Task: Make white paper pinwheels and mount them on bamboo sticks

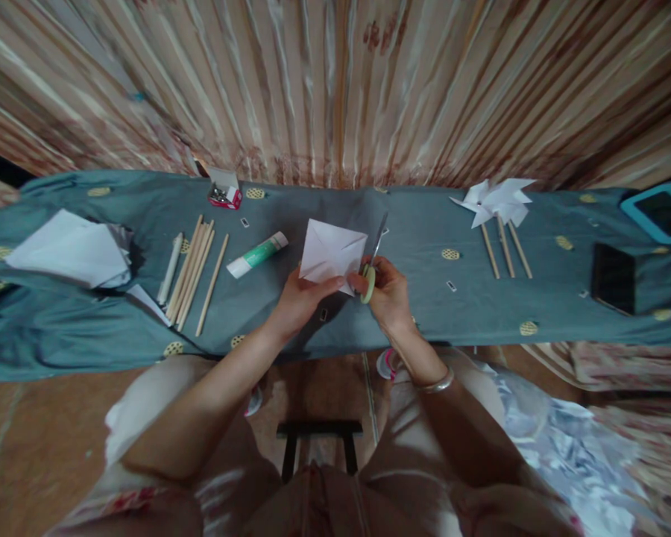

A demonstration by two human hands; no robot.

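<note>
My left hand (pixel 297 302) grips a square of white paper (pixel 332 250) by its lower edge, thumb on top. Crease or cut lines run from the paper's corners toward its middle. My right hand (pixel 390 294) is closed around the scissors (pixel 369 283), which have pale green handles and blades pointing up and away. Its fingertips are close to the paper's lower right corner; whether they also pinch it I cannot tell. A glue stick (pixel 257 255) with a green and white label lies left of the paper.
Wooden sticks (pixel 193 272), a pen-like white tube (pixel 171 268), a paper stack (pixel 70 250) and a small red box (pixel 224 192) lie left. Paper pinwheels (pixel 495 201) on sticks, a dark phone (pixel 613 278) and a blue-framed device (pixel 663 212) lie right. A curtain (pixel 335 89) hangs behind the table.
</note>
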